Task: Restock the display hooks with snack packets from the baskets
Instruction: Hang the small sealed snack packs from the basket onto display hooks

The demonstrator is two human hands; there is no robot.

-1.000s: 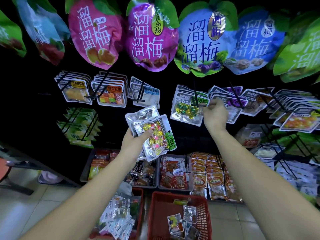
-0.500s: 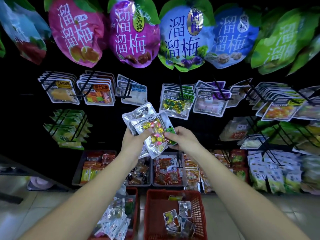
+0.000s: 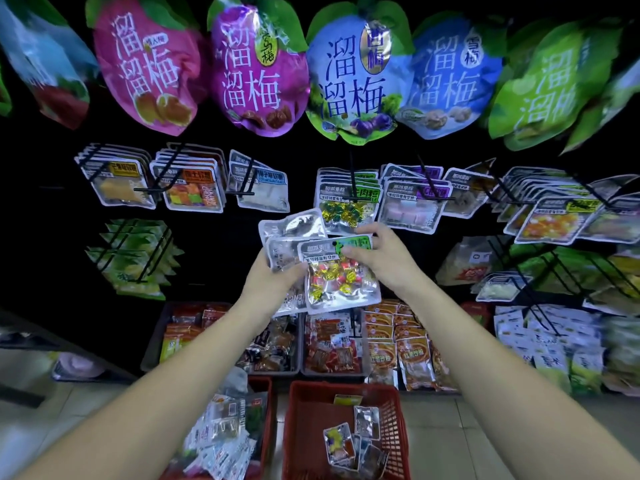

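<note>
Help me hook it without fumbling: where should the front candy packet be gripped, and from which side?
Pinch the front candy packet by the right corner of its flat top header, coming from the right, as the right hand does. That leaves the hang hole clear; the belly bulges with candies, and the left hand holds the silver packets on the left.

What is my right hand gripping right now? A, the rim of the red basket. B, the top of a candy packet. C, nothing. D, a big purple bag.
B: the right hand pinches the green-labelled top corner of the candy packet, in front of the silver packets that the left hand holds.
</note>
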